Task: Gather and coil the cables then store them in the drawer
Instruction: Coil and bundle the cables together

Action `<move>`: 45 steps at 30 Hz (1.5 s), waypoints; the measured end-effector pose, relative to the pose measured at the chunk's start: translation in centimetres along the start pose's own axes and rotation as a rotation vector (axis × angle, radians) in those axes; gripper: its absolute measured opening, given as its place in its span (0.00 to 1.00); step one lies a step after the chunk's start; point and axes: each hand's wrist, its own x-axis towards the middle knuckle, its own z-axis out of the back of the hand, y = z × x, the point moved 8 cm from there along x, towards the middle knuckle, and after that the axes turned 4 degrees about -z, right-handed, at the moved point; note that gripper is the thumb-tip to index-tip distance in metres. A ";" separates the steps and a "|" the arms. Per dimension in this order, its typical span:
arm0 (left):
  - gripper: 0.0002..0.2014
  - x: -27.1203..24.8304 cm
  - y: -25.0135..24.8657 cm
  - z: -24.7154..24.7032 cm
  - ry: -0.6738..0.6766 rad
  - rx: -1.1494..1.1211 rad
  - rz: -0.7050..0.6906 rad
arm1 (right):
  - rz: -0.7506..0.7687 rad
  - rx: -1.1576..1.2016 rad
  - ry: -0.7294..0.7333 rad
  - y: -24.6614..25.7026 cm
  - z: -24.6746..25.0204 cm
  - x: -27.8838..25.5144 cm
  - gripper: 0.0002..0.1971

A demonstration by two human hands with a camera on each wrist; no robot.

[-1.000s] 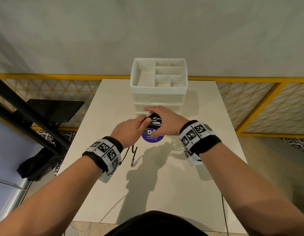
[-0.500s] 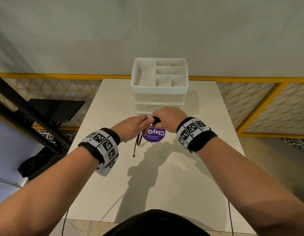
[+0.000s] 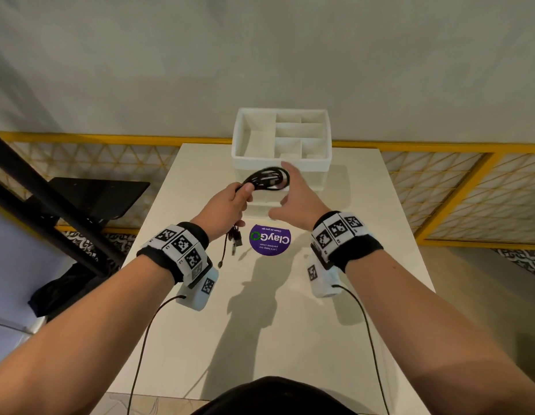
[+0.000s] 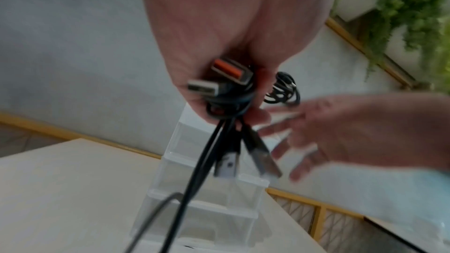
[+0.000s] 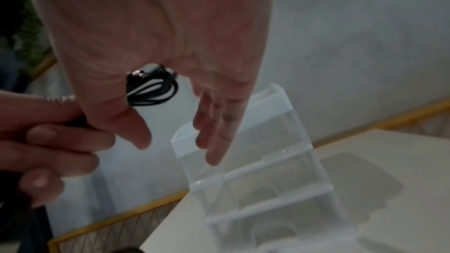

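Note:
My left hand (image 3: 230, 202) grips a bundle of black cables (image 3: 267, 179), its coiled loop sticking out toward the white drawer unit (image 3: 282, 163). Loose ends with USB plugs (image 3: 236, 238) hang below my fist. In the left wrist view the plugs (image 4: 219, 80) show against my palm, one with an orange insert. My right hand (image 3: 296, 199) is spread with straight fingers just right of the coil, in front of the drawer unit. In the right wrist view the coil (image 5: 152, 88) shows past my thumb, and the translucent drawers (image 5: 255, 170) stand beyond my fingers.
The drawer unit stands at the far middle of the white table (image 3: 275, 310), its top tray divided into compartments. A purple round sticker (image 3: 269, 239) lies on the table below my hands. A yellow railing (image 3: 440, 148) runs behind, and a black stand (image 3: 89, 196) sits at left.
Both hands rose from the sticker toward the drawer unit. My right hand let go of the coil and spread; my left hand now holds the whole bundle alone.

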 end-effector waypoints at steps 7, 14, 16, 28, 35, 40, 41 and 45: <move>0.15 0.5 -1.5 -0.1 -0.083 -0.147 -0.027 | 0.002 -0.289 0.394 -1.4 -8.1 -2.5 0.49; 0.14 0.8 -2.1 2.0 -0.200 -0.107 -0.012 | -0.087 -0.127 0.449 -3.6 -11.5 -3.3 0.18; 0.14 0.9 -2.1 2.6 -0.219 -0.107 -0.017 | -0.085 0.090 0.493 -3.5 -11.9 -3.6 0.28; 0.18 1.4 -2.6 3.3 -0.248 0.084 -0.064 | -0.013 0.063 0.220 -2.1 -8.5 -2.3 0.14; 0.22 0.4 -1.0 1.9 -0.089 0.400 -0.012 | -0.143 0.138 0.255 -3.0 -4.6 -1.9 0.06; 0.25 0.0 0.4 -0.2 -0.021 0.479 0.010 | -0.224 0.238 0.249 -2.5 -4.6 -1.2 0.08; 0.25 0.0 0.6 -0.6 -0.013 0.487 0.009 | -0.244 0.278 0.236 -2.7 -4.8 -1.1 0.09; 0.22 -0.3 1.6 -2.1 0.043 0.449 0.033 | -0.313 0.453 0.181 -3.2 -5.3 -0.9 0.06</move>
